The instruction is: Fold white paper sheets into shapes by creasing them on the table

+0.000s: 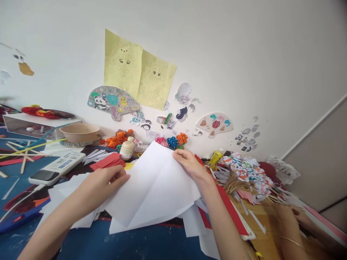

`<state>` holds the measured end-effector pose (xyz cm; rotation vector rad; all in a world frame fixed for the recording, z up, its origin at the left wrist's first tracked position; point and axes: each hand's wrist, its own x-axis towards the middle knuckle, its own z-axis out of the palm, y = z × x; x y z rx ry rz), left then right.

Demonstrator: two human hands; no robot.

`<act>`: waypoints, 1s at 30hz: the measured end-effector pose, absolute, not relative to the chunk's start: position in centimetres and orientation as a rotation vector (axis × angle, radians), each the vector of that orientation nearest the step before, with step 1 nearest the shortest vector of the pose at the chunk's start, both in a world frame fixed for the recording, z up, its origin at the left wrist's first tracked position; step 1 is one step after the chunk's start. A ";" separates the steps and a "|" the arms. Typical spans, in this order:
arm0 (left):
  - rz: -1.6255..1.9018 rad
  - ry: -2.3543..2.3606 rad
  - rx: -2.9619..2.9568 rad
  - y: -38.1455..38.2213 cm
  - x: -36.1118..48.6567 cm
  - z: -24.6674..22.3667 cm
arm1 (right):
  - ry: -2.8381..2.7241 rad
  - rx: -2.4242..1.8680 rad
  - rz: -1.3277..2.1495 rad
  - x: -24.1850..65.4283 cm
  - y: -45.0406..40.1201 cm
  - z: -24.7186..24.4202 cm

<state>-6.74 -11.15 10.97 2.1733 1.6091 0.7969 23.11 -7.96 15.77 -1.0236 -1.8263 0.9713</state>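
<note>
A white sheet of paper (154, 191) with crease lines is held up in front of me over the blue table. My left hand (110, 180) grips its left edge, fingers curled and thumb against the paper. At the upper right edge, my right hand (191, 166) pinches the sheet between thumb and fingers. Loose white papers (73, 202) lie beneath my left forearm, and more white pieces (193, 220) stick out below my right wrist. A stack of red paper (108, 161) rests just beyond my left hand.
A white power strip (58, 168), a beige bowl (80, 133) and a glue bottle (127, 148) stand at the left and back. At the right are a bundle of paper flowers (248, 169) and another person's hands (291, 216), blurred. The wall (244, 65) rises close behind.
</note>
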 end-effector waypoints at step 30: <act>0.674 1.134 2.297 -5.4 0.5 7.2 | -1.971 -1.084 1.231 21.2 -5.0 7.1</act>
